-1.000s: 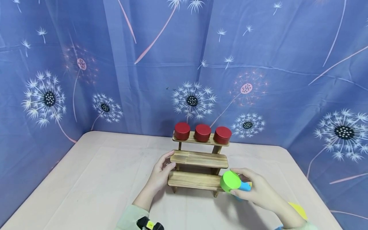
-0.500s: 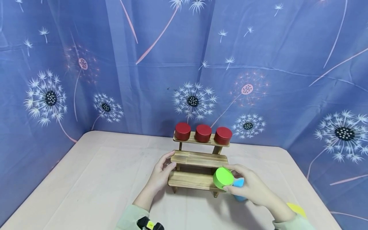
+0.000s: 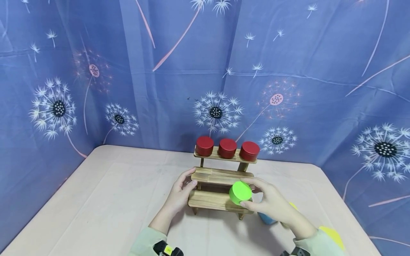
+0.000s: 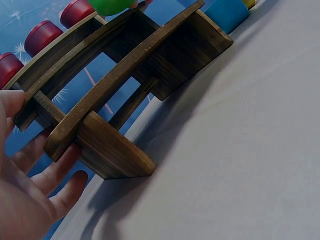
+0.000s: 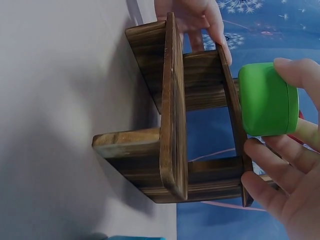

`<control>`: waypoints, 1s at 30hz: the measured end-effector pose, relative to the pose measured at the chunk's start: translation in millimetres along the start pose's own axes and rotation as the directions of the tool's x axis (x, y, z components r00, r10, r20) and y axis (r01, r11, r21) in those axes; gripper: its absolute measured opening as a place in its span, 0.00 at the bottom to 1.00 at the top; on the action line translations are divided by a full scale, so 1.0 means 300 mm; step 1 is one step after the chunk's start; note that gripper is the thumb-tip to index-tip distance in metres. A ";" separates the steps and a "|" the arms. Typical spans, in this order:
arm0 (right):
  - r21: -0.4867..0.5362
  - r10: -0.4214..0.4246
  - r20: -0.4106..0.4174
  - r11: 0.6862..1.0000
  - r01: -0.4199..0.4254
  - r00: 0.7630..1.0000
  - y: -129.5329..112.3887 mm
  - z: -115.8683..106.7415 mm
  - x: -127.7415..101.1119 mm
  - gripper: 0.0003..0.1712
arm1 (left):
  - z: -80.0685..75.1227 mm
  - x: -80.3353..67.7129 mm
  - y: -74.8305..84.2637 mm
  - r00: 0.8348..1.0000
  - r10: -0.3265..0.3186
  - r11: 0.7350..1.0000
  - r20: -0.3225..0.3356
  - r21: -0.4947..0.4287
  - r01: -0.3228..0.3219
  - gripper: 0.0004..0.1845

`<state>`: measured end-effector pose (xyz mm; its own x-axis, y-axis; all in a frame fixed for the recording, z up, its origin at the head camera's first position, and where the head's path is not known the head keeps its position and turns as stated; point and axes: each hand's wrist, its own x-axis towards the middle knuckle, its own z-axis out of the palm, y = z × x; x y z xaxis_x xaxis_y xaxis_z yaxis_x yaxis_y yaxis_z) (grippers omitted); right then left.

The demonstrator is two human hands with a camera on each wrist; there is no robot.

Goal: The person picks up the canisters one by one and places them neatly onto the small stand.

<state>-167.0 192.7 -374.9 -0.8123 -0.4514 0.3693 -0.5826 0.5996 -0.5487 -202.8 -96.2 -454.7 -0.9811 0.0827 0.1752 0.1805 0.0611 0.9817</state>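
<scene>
A three-tier wooden display stand [image 3: 211, 200] stands on the table. My left hand [image 3: 175, 197] grips its left end; in the left wrist view the thumb is by a higher board and the fingers reach around the end of the lower ones. My right hand [image 3: 272, 202] pinches a bright green round tin [image 3: 240, 193] between thumb and fingers, in front of the lower and middle boards at their right side. A lid seam shows on the tin [image 5: 267, 100] in the right wrist view. Three red round tins, left [image 3: 204, 146], middle [image 3: 227, 148] and right [image 3: 249, 151], sit in a row on the top board.
A blue tin [image 3: 267, 218] stands on the table right of the stand, partly hidden by my right hand. A yellow thing [image 3: 293, 205] peeks out behind my right forearm, another yellow thing [image 3: 333, 237] by the sleeve. A blue dandelion-print curtain [image 3: 160, 106] hangs behind the table.
My right hand has carried the green tin left and slightly up, from the stand's right end to in front of its boards. The left hand keeps its place on the stand.
</scene>
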 end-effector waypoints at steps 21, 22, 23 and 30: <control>0.025 -0.014 -0.015 1.000 0.014 1.000 -0.037 0.029 0.083 0.35 | -0.002 -0.002 0.007 1.000 0.005 0.999 0.012 -0.039 -0.005 0.24; 0.034 -0.011 -0.014 0.999 0.012 1.000 -0.040 0.031 0.086 0.35 | -0.002 -0.003 0.006 1.000 0.005 0.999 0.013 -0.038 -0.005 0.24; 0.043 -0.008 -0.012 0.999 0.009 1.000 -0.043 0.033 0.090 0.35 | -0.002 -0.003 0.005 1.000 0.006 0.999 0.014 -0.037 -0.005 0.24; 0.063 -0.045 -0.021 0.997 0.046 0.999 -0.052 0.059 0.119 0.34 | -0.001 -0.002 0.003 1.000 0.009 0.999 0.015 -0.035 -0.008 0.24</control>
<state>-186.4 155.5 -366.4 -0.7858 -0.4637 0.4092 -0.6165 0.5350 -0.5777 -202.0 -96.4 -454.0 -0.9782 0.0986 0.1827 0.1860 0.0251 0.9822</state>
